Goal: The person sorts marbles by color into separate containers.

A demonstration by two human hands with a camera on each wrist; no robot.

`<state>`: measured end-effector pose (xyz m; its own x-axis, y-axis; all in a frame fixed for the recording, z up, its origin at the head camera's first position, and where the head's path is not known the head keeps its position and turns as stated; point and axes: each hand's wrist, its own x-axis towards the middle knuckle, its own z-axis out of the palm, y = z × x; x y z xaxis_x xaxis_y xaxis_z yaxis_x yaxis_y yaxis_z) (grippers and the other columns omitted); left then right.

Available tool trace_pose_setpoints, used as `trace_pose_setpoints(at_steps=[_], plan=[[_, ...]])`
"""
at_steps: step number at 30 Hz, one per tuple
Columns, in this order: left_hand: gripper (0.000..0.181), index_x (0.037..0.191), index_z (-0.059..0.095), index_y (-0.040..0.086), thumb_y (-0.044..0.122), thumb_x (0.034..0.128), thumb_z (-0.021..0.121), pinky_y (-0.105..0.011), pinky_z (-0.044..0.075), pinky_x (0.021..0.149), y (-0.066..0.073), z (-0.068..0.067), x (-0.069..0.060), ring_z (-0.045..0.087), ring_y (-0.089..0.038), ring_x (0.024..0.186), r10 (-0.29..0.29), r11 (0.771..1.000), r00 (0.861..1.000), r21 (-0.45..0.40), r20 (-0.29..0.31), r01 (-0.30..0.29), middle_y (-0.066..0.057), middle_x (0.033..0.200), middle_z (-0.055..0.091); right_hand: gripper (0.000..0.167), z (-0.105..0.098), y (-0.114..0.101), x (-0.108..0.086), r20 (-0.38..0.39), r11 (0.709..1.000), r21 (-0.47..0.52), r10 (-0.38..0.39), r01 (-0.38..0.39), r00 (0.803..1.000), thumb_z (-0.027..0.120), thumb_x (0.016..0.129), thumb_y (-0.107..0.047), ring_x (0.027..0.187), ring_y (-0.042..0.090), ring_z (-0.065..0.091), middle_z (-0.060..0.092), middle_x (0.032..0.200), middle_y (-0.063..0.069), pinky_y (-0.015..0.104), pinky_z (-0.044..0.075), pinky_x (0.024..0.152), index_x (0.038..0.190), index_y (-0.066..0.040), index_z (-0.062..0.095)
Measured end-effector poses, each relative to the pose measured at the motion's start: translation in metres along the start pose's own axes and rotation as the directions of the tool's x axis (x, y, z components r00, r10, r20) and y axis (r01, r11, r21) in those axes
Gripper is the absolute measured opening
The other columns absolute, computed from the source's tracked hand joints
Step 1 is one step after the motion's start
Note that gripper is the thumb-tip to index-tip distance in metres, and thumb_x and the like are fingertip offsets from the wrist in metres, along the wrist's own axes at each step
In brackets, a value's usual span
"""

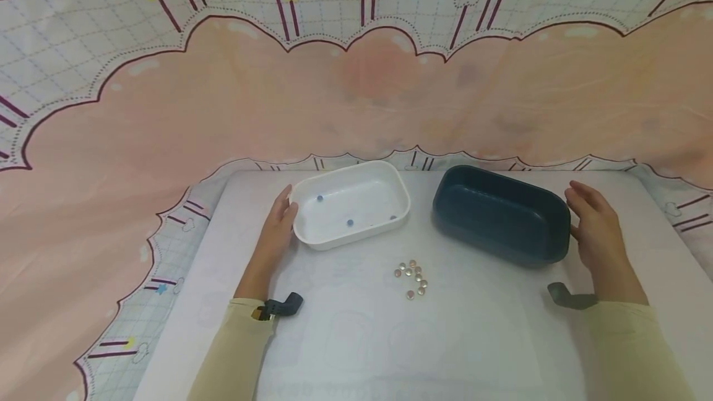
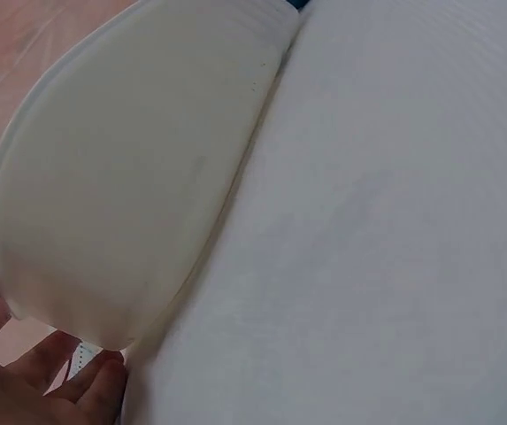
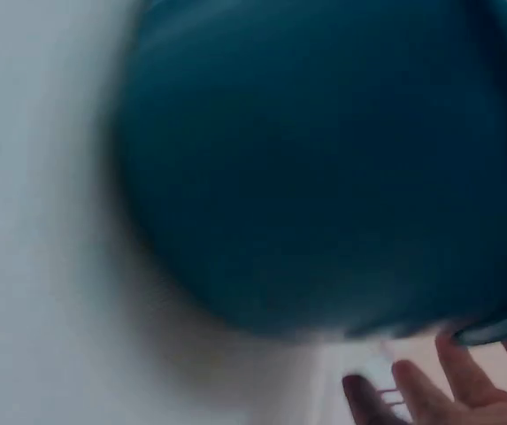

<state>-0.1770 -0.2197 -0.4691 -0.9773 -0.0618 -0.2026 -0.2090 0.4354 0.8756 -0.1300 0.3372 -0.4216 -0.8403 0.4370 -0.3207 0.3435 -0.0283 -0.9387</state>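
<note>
My left hand (image 1: 276, 221) rests against the left end of a white rectangular dish (image 1: 317, 243) with rounded corners. Inside that dish lie 3 small blue beads (image 1: 350, 223). In the left wrist view, loose fingers (image 2: 36, 363) lie along the dish's near end. At the right end of a dark blue deep dish (image 1: 501, 218) is my right hand (image 1: 598, 234), its fingers spread and relaxed. The right wrist view, partly blurred, shows the fingertips (image 3: 452, 354) close to that dish's rim; whether all of them touch is unclear. No beads are visible inside the blue dish.
Several small shiny round pieces (image 1: 418, 278), gold and pinkish, lie on the white tabletop (image 1: 390, 339) between and in front of the dishes. A patterned peach curtain (image 1: 334, 98) stands behind the table. Dark wrist camera mounts (image 1: 285, 305) jut inward from both sleeves.
</note>
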Motion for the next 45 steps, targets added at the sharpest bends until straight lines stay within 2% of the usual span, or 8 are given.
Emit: trace_pose_setpoints(at_steps=[6,12,21,25,27,31,38,45], plan=[[0.056,0.159,0.018,0.051,0.054,0.1062,0.039,-0.058,0.03,0.122,0.01,-0.002,-0.003,0.029,-0.03,0.155,-0.005,0.999,1.0,0.051,-0.029,0.006,0.002,0.171,0.023,0.072,-0.004,0.015,0.009,0.122,0.988,0.139,0.053,-0.07,0.991,0.064,0.097,-0.049,0.161,0.016,0.003,0.015,0.171,-0.013,0.047,-0.004,0.127,0.16,-0.036,0.03],[0.055,0.161,0.032,0.03,0.043,0.1077,0.043,-0.057,0.031,0.122,0.024,-0.005,-0.011,0.033,-0.034,0.152,0.212,0.96,0.97,0.212,-0.121,-0.183,-0.008,0.164,0.036,0.073,-0.003,0.022,0.012,0.15,0.979,0.173,0.081,-0.107,0.985,0.069,0.096,-0.044,0.16,0.013,0.004,0.015,0.171,-0.015,0.042,0.0,0.128,0.159,-0.037,0.033],[0.042,0.142,0.059,0.013,0.024,0.1014,0.059,-0.056,0.045,0.102,0.053,0.004,-0.041,0.05,-0.035,0.128,0.553,0.813,0.8,0.361,-0.233,-0.457,-0.016,0.137,0.056,0.066,-0.001,0.033,0.013,0.128,0.999,0.044,-0.008,0.002,0.992,0.064,0.098,-0.048,0.16,0.024,0.0,0.006,0.174,-0.006,0.047,-0.003,0.128,0.157,-0.038,0.037],[0.033,0.13,0.068,0.008,0.018,0.0984,0.065,-0.043,0.056,0.088,0.065,0.013,-0.055,0.063,-0.027,0.111,0.691,0.709,0.698,0.367,-0.191,-0.602,-0.013,0.12,0.066,0.064,-0.001,0.034,0.012,0.142,0.999,0.042,-0.033,0.027,0.989,0.062,0.098,-0.05,0.161,0.025,-0.002,0.005,0.174,-0.005,0.048,-0.005,0.128,0.157,-0.038,0.038],[0.028,0.124,0.07,0.009,0.017,0.0977,0.066,-0.038,0.058,0.081,0.069,0.018,-0.063,0.066,-0.022,0.103,0.73,0.667,0.669,0.355,-0.135,-0.655,-0.009,0.113,0.069,0.064,0.0,0.034,0.011,0.143,0.999,0.044,-0.038,0.032,0.989,0.061,0.098,-0.051,0.161,0.025,-0.002,0.006,0.174,-0.004,0.048,-0.006,0.128,0.157,-0.038,0.039],[0.025,0.121,0.071,0.012,0.019,0.0982,0.067,-0.033,0.06,0.078,0.074,0.033,-0.078,0.067,-0.015,0.095,0.725,0.654,0.688,0.285,0.027,-0.701,-0.003,0.108,0.07,0.062,0.003,0.035,0.01,0.14,0.998,0.051,-0.041,0.034,0.989,0.061,0.099,-0.05,0.161,0.024,0.002,0.01,0.173,-0.003,0.049,-0.004,0.128,0.156,-0.037,0.04],[0.026,0.124,0.071,0.02,0.028,0.0999,0.066,-0.026,0.058,0.076,0.071,0.065,-0.095,0.063,-0.006,0.089,0.572,0.751,0.776,0.21,0.266,-0.626,0.008,0.101,0.068,0.061,0.008,0.035,0.011,0.167,0.996,0.076,-0.056,0.044,0.984,0.061,0.1,-0.048,0.159,0.02,0.013,0.02,0.17,-0.001,0.049,0.001,0.129,0.156,-0.035,0.041],[0.033,0.128,0.069,0.016,0.034,0.1013,0.063,-0.025,0.054,0.078,0.062,0.089,-0.096,0.059,-0.007,0.09,0.436,0.797,0.797,0.232,0.418,-0.558,0.008,0.102,0.066,0.061,0.016,0.034,0.011,0.162,0.997,0.063,-0.047,0.038,0.986,0.059,0.099,-0.051,0.159,0.019,0.012,0.024,0.169,-0.002,0.048,0.0,0.13,0.156,-0.035,0.042]])
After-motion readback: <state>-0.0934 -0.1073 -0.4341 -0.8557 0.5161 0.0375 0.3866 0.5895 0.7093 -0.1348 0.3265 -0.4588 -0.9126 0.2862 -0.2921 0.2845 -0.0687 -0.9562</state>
